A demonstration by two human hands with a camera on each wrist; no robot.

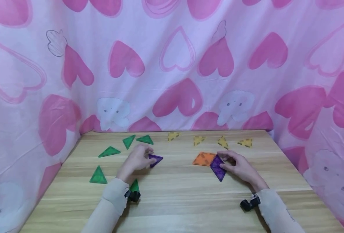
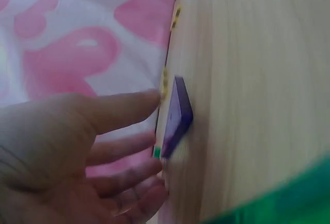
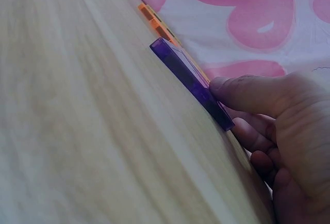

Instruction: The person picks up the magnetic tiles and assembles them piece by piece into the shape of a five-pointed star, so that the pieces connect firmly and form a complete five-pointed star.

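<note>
My left hand is at a purple triangle tile left of the middle of the table. In the left wrist view the thumb and fingers are spread apart beside that tile, which lies on the wood. The right hand holds purple triangle tiles set edge to edge, its thumb on top and fingers curled at the far side. These border a pair of orange tiles. The right wrist view shows the thumb on the purple tiles; the fingertips are partly hidden.
Several green triangle tiles lie on the left of the wooden table, one partly behind the left wrist. Several yellow triangle tiles are spread along the back edge. A pink heart-patterned curtain hangs behind and at both sides.
</note>
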